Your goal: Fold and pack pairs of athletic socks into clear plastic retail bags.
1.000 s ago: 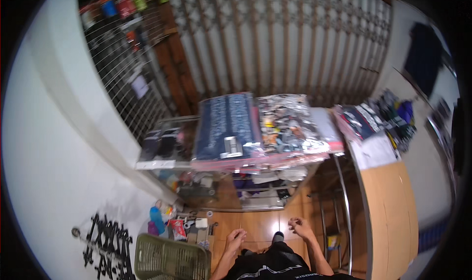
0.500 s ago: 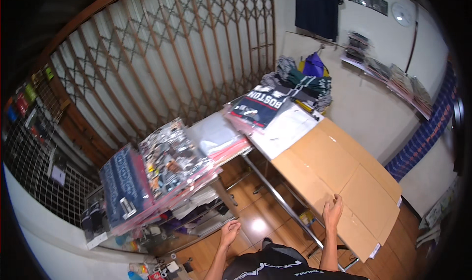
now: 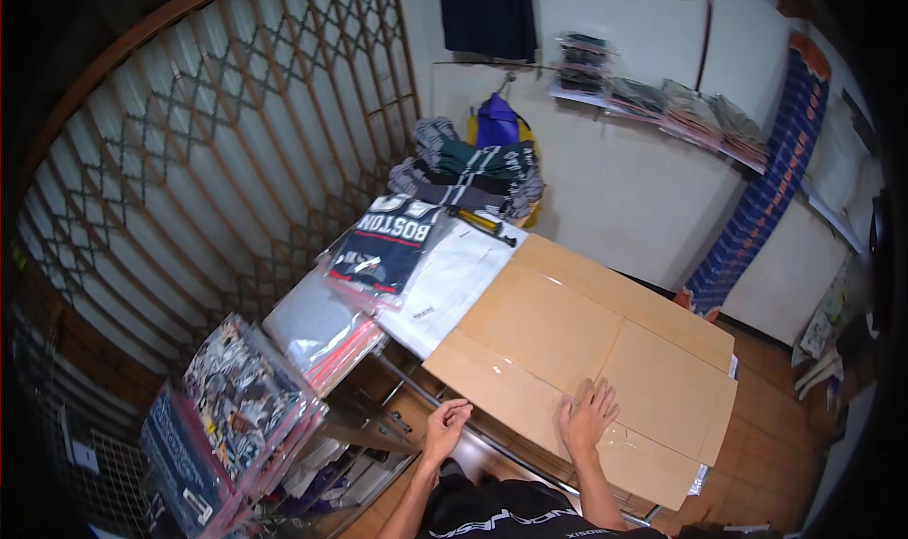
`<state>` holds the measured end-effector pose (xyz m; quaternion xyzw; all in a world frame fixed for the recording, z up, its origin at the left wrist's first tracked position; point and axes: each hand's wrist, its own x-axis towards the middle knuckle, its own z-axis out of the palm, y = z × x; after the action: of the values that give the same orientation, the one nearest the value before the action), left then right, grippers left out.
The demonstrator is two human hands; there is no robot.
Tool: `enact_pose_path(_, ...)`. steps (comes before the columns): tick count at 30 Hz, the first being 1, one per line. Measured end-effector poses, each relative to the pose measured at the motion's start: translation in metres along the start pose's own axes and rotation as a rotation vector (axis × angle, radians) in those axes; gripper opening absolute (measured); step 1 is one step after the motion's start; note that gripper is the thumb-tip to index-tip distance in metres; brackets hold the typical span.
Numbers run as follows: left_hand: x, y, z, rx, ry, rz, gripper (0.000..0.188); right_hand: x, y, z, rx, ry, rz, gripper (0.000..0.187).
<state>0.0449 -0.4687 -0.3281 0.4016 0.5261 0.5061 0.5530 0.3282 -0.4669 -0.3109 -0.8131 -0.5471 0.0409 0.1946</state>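
Observation:
A flattened cardboard sheet (image 3: 558, 321) with fold lines covers the right part of the table. My right hand (image 3: 588, 418) lies on it near its front edge, palm down, fingers stretched and spread. My left hand (image 3: 445, 429) is held in the air just off the table's front edge, its fingers curled in toward the thumb, with nothing showing in them. Left of the cardboard are a white sheet (image 3: 445, 279) and a dark navy folded garment in a clear bag (image 3: 388, 246).
Clear-bagged garments (image 3: 251, 397) are stacked on a lower stand at left, beside a pale bagged pile (image 3: 322, 326). Folded clothes (image 3: 473, 175) sit at the table's far end. A blue patterned roll (image 3: 757, 184) leans on the wall. A folding metal gate (image 3: 208, 151) stands behind.
My view has turned right, so the table and cardboard sit further left. My right hand has flattened and spread on the cardboard. My left hand has come closer to the table's edge, still curled.

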Motion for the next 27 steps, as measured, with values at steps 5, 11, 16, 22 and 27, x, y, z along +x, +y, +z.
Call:
enact_pose_path(5,0.073,0.04,0.026,0.042,-0.135,0.005,0.034,0.011,-0.008,0.002,-0.003,-0.016,0.04,0.071)
enact_pose_path(11,0.186,0.091,0.067,0.058,-0.309,0.105,0.033,0.045,-0.026,0.01,0.001,0.002,0.132,0.073)
enact_pose_path(16,0.291,0.129,0.105,0.182,-0.436,0.241,0.029,0.077,-0.037,0.03,-0.035,0.068,0.243,0.072)
enact_pose_path(22,0.444,0.15,0.125,0.294,-0.572,0.492,0.022,0.095,-0.05,0.039,-0.085,0.157,0.306,0.066)
enact_pose_path(27,0.552,0.177,0.159,0.467,-0.423,0.609,0.021,0.096,-0.057,0.031,-0.06,0.191,0.333,0.061)
